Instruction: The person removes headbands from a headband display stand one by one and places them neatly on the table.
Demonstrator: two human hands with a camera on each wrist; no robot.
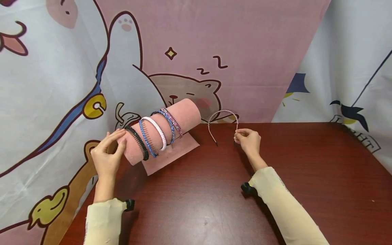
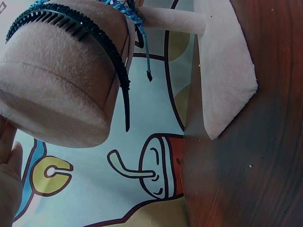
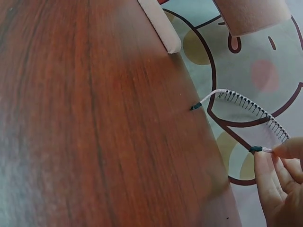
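A pink plush headband stand (image 1: 185, 114) bears several headbands on its tilted roll: a black one (image 1: 137, 143), a blue one (image 1: 147, 139), a white one (image 1: 156, 129), and a blue and a pink glittery one farther along. My left hand (image 1: 107, 153) touches the roll's near-left end, its thumb and fingers apart; only part of it shows in the left wrist view. Out to the right, my right hand (image 1: 249, 141) pinches a thin pale pink toothed headband (image 1: 223, 111) near one dark-tipped end. That headband arches upright, apart from the stand.
The stand's post and flat base (image 2: 227, 71) rest on a dark reddish wooden table (image 1: 208, 204). Behind stands a cloth backdrop (image 1: 245, 51) with cartoon animals, close to the roll and along the table's back edge.
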